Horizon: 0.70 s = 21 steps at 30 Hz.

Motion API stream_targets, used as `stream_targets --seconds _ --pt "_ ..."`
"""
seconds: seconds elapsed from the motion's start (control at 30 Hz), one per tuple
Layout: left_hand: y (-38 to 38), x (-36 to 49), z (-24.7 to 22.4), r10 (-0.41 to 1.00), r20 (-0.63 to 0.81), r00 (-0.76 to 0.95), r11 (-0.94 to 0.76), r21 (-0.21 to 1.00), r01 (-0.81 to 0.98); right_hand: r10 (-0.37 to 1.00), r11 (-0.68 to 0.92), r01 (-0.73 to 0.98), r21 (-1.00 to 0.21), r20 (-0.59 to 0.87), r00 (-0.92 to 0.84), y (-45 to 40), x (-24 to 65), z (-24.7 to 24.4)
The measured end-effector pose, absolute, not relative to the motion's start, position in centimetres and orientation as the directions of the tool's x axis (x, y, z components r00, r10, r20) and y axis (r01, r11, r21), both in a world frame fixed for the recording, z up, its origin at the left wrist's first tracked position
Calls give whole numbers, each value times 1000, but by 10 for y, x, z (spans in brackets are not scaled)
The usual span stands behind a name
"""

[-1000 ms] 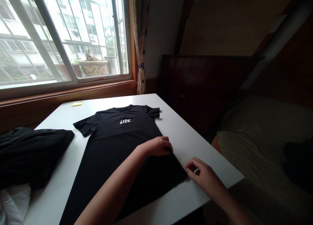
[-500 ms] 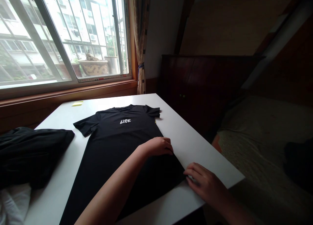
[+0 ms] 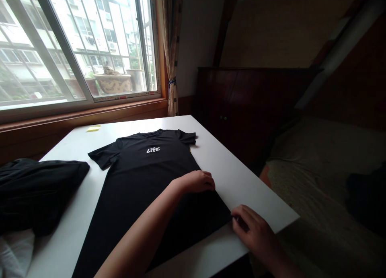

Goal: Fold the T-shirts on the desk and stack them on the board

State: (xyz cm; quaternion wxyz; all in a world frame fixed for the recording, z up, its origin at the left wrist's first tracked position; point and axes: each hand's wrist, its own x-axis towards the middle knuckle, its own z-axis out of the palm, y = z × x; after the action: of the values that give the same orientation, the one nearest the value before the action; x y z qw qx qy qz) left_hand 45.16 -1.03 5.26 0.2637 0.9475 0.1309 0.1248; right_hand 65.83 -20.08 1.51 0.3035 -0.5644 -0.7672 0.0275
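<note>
On the white worktop (image 3: 235,181), a black shirt (image 3: 135,197) is spread flat. Its hem corner (image 3: 224,217) is pinched by the right hand (image 3: 250,225); its side edge (image 3: 219,200) is met by the curled left hand (image 3: 197,181) (whether cloth is gripped there cannot be told). Edge-gripping seems to be in hand; a firm, even hold is called for next.

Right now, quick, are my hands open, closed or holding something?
Left hand: curled at the side edge of the black T-shirt; whether it grips cannot be told.
Right hand: closed, holding the black T-shirt's bottom corner.
</note>
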Motion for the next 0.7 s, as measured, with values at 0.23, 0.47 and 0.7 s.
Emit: stream_targets --seconds 0.23,0.47,0.7 --pt "-11 453 49 313 141 939 -806 562 184 930 278 799 -534 358 -84 -194 658 21" --pt "-12 453 48 321 149 935 -796 577 181 927 203 847 -492 375 -4 -169 631 21" --pt "-13 452 41 348 162 923 -775 604 186 939 169 913 -371 341 -35 -171 626 17"
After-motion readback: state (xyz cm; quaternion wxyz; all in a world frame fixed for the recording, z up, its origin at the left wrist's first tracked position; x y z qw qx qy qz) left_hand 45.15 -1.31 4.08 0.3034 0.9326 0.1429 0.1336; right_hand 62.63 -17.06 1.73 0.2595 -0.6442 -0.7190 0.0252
